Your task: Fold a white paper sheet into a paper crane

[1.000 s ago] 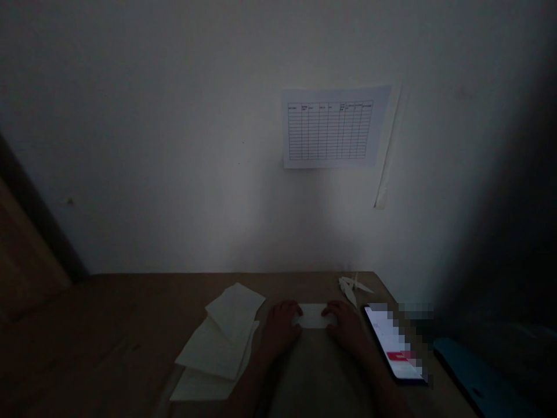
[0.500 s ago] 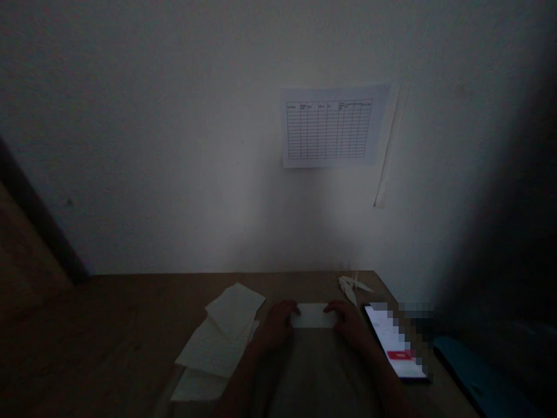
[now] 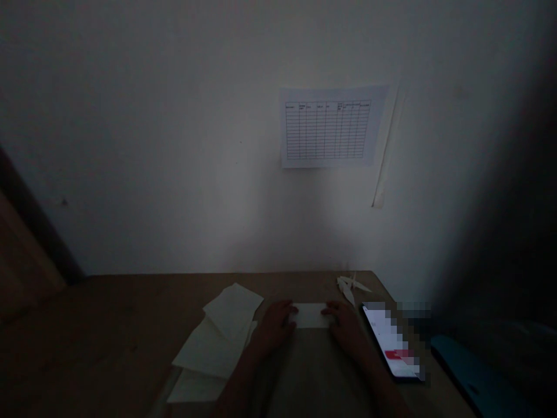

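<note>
A small white rectangle of what looks like folded paper [image 3: 310, 315] lies flat on the table in front of me. My left hand [image 3: 277, 324] grips its left end, fingers curled over the edge. At the opposite end, my right hand [image 3: 345, 323] holds the paper the same way. Left of my left forearm, several loose white sheets [image 3: 217, 342] overlap in a spread stack. Beyond my right hand sits a white folded paper shape [image 3: 347, 290] with pointed ends. The light is dim, so fine finger detail is hard to see.
A lit phone [image 3: 394, 342] lies right of my right arm, partly blurred out by blocks. Farther right is a teal object [image 3: 472, 377]. The brown table [image 3: 113, 325] meets a pale wall, where a printed table sheet [image 3: 328, 128] hangs.
My fingers have shifted slightly at both ends of the folded paper, the thumbs lying a little lower. The paper stays in nearly the same place.
</note>
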The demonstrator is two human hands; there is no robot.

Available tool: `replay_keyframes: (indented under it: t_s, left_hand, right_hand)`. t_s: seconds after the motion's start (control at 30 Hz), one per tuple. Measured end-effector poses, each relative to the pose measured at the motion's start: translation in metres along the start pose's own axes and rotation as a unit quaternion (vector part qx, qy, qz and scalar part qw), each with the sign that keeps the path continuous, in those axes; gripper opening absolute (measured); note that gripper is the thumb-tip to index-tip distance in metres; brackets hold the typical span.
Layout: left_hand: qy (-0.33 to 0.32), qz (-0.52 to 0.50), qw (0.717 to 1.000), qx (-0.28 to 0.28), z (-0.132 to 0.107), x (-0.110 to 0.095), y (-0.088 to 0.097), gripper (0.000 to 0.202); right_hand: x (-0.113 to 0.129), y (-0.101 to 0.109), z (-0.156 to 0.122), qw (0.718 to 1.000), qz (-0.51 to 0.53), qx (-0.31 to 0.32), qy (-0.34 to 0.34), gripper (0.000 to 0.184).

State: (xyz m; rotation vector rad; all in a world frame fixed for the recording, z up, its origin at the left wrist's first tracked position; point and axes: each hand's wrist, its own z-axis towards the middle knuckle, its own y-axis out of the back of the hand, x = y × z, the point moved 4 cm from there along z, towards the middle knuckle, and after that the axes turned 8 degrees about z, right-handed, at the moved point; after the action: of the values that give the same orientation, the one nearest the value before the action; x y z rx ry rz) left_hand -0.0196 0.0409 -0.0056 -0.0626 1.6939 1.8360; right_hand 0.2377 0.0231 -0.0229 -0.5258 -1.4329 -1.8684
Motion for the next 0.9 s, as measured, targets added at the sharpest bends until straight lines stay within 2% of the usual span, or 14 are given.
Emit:
replay_keyframes:
  t_s: [0.13,0.37,0.53,0.67,0.73,0.8,0.9]
  left_hand:
    - [0.007,0.007,1.000,0.008,0.000,0.003,-0.002,0.063]
    - [0.009,-0.029,0.999,-0.013,0.001,-0.002,0.007,0.069]
    - [0.044,-0.068,0.997,0.003,-0.001,-0.008,0.010,0.081]
    - [0.051,-0.072,0.996,0.028,-0.003,-0.014,0.010,0.101]
    - [0.053,-0.065,0.996,0.043,-0.003,-0.015,0.009,0.096]
    - [0.068,-0.038,0.995,0.060,-0.004,-0.015,0.008,0.080]
    - [0.069,0.010,0.994,0.088,-0.006,-0.017,0.008,0.061]
  right_hand:
    - [0.001,-0.001,-0.001,1.000,-0.024,-0.009,-0.013,0.053]
    - [-0.002,-0.003,0.000,0.999,-0.022,-0.016,-0.019,0.065]
    - [0.001,0.001,-0.001,0.999,0.001,-0.044,-0.017,0.067]
    - [0.002,0.002,0.000,0.997,0.028,-0.064,-0.013,0.072]
    - [0.001,0.002,-0.001,0.996,0.036,-0.075,-0.013,0.075]
    - [0.002,0.003,-0.001,0.995,0.042,-0.089,-0.012,0.076]
    - [0.007,0.008,-0.002,0.992,0.053,-0.114,-0.001,0.058]
